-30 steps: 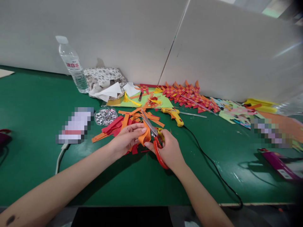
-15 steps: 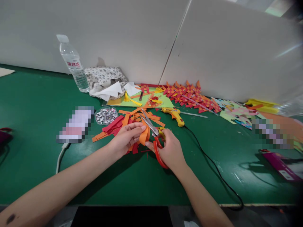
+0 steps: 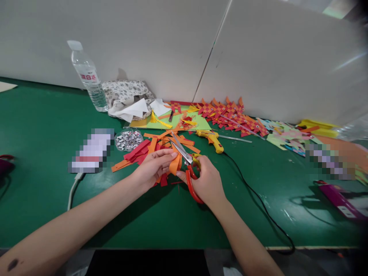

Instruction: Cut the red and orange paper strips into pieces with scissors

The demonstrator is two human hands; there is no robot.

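My left hand [image 3: 153, 166] pinches a bent orange paper strip [image 3: 174, 165] between thumb and fingers, over the middle of the table. Close on its right, my right hand [image 3: 207, 180] is closed around scissors [image 3: 193, 186] with red and yellow handles. The scissor blades point up and to the left, a little apart, right beside the orange strip. My right fingertips come close to the strip's lower end; I cannot tell whether they touch it. Under and behind both hands lies a loose pile of red and orange paper strips [image 3: 138, 150].
Behind my hands lie a yellow glue gun [image 3: 212, 140] with a black cord, woven red-and-orange paper fish [image 3: 230, 115] and a green sheet [image 3: 201, 122]. At left are a dish of googly eyes [image 3: 128, 140], a phone [image 3: 92, 151] on a cable and a water bottle [image 3: 90, 82].
Hardly anything differs. Both hands keep the same hold on the strip and scissors, and the whole view has shifted by a few pixels.
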